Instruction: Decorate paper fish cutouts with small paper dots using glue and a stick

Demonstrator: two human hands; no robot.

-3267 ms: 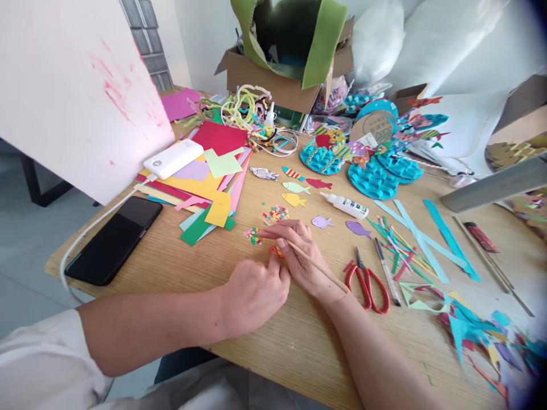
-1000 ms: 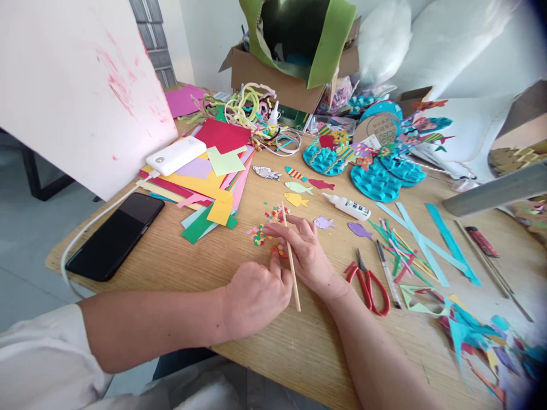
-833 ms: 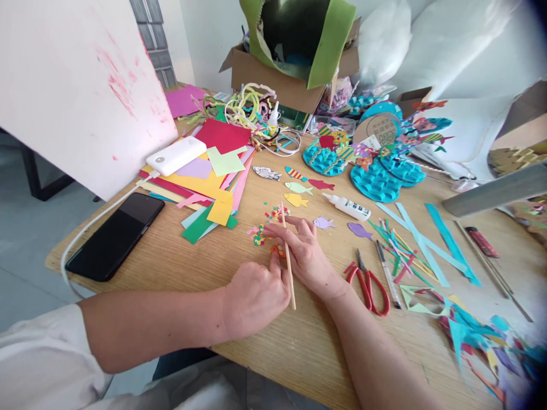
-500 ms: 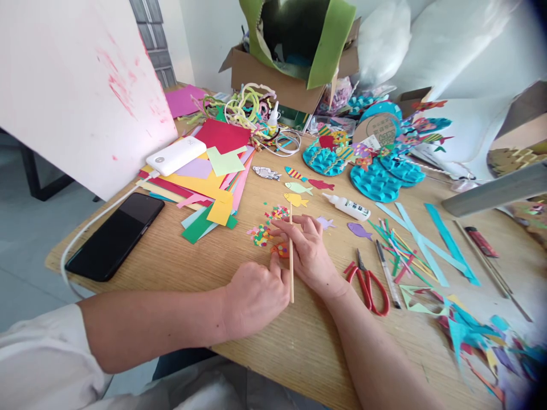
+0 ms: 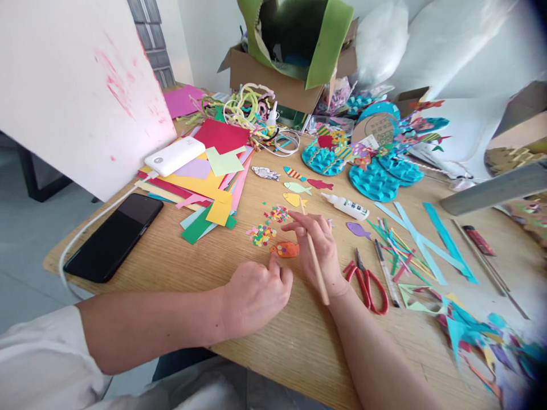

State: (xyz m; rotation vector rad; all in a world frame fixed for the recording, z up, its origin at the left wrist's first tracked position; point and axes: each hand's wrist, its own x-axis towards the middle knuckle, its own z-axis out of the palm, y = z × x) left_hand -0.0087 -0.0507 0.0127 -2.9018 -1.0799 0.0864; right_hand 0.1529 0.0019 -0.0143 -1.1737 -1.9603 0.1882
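Near the middle of the frame, the left hand (image 5: 258,293) is loosely curled with its index finger extended onto the head end of the orange fish (image 5: 288,249), probably to keep the light paper from sliding. The right hand (image 5: 318,247), fingers partly spread, holds the stick (image 5: 315,260) slantwise between them, seemingly leaving its tip free for fine work, while dots (image 5: 261,234) lie just beyond the fish, within easy reach.

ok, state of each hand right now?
Left hand: fingertip on the orange paper fish, other fingers curled.
Right hand: holding the thin wooden stick.
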